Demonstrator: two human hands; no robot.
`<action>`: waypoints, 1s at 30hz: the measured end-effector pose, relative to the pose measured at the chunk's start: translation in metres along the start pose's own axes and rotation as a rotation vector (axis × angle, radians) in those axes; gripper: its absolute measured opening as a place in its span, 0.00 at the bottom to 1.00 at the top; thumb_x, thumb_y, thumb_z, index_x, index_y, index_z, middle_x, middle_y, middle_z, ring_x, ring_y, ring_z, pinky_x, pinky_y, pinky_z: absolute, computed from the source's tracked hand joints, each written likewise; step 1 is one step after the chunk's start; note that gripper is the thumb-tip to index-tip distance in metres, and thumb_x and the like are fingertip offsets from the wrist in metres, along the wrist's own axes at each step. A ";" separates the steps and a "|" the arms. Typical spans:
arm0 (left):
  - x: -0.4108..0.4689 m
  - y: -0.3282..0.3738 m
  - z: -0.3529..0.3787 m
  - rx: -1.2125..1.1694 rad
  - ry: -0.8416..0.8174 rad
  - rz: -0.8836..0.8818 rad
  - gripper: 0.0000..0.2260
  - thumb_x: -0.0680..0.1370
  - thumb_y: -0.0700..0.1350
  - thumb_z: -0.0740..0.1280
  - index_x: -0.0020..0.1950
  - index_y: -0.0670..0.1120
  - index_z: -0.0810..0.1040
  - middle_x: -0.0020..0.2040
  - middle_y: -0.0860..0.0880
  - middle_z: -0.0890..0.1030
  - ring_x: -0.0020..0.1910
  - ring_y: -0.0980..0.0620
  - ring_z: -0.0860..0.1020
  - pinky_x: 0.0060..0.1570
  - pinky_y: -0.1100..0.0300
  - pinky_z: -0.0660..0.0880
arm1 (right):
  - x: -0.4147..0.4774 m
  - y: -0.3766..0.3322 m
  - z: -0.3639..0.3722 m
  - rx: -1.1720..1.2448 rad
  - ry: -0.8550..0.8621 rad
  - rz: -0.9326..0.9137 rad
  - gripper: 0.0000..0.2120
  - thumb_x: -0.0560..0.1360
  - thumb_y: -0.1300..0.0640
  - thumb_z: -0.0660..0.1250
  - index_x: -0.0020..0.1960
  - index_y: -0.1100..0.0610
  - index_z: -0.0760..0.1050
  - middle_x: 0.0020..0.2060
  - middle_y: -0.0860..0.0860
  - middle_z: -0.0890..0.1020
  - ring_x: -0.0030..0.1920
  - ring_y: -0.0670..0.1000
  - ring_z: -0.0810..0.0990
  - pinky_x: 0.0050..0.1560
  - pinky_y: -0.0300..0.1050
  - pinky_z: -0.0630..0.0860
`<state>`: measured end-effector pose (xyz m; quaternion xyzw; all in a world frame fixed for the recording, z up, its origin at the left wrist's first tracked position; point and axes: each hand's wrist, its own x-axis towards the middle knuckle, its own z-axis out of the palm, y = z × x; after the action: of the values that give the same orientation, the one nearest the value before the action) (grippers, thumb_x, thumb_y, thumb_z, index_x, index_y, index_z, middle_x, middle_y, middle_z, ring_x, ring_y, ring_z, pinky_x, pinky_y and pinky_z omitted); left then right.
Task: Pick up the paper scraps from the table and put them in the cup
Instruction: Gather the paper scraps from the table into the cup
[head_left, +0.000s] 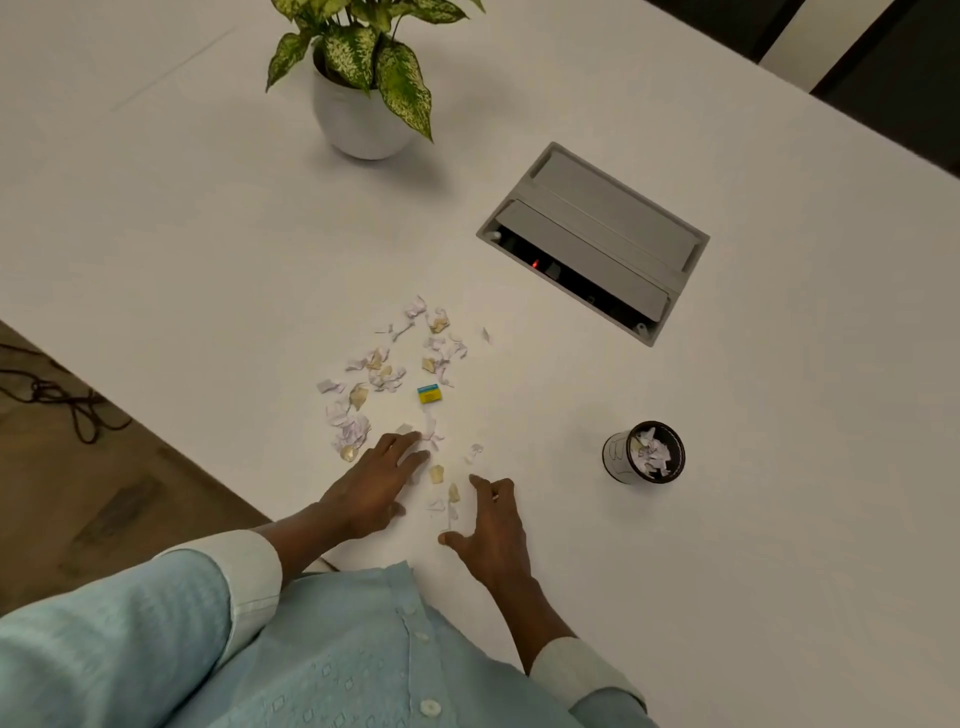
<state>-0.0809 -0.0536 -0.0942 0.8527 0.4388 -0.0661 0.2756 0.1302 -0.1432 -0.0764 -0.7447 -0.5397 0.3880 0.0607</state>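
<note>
Several white, pale pink and tan paper scraps (387, 371) lie scattered on the white table (208, 234), with a small yellow-and-blue piece (429, 394) among them. A few scraps (437, 474) rest between my hands. My left hand (371, 488) lies flat, fingers spread, fingertips touching the nearest scraps. To the right of those scraps my right hand (491, 525) rests with fingers apart and holds nothing. A small cup (644, 453) with a dark rim stands to the right of both hands, with scraps inside it.
A potted plant in a white pot (358, 117) stands at the back. A grey cable box (592, 239) with its lid raised is set into the table behind the cup. The table's left edge (140, 410) runs diagonally, with floor and cables (57, 395) beyond.
</note>
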 end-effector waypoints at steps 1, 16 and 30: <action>-0.001 0.000 0.003 0.003 -0.008 0.004 0.40 0.74 0.47 0.78 0.81 0.48 0.61 0.83 0.45 0.56 0.81 0.41 0.57 0.75 0.48 0.64 | 0.002 -0.002 0.002 -0.002 -0.006 -0.015 0.44 0.66 0.43 0.81 0.75 0.50 0.62 0.63 0.49 0.66 0.56 0.51 0.78 0.57 0.48 0.80; 0.014 0.023 0.009 -0.033 0.003 0.089 0.19 0.84 0.44 0.64 0.75 0.52 0.72 0.79 0.44 0.64 0.76 0.43 0.65 0.70 0.53 0.72 | 0.015 -0.017 0.021 -0.136 0.120 -0.093 0.09 0.78 0.58 0.71 0.58 0.54 0.79 0.55 0.51 0.75 0.54 0.51 0.77 0.51 0.44 0.79; 0.025 0.024 0.006 -0.095 0.192 0.085 0.09 0.73 0.34 0.75 0.48 0.46 0.83 0.46 0.48 0.81 0.44 0.49 0.77 0.38 0.55 0.78 | 0.010 0.001 -0.006 0.303 0.393 0.233 0.08 0.70 0.63 0.76 0.41 0.50 0.85 0.40 0.44 0.83 0.37 0.43 0.81 0.44 0.39 0.81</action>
<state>-0.0459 -0.0504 -0.0985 0.8589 0.4293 0.0487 0.2749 0.1360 -0.1335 -0.0782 -0.8452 -0.3638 0.3168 0.2300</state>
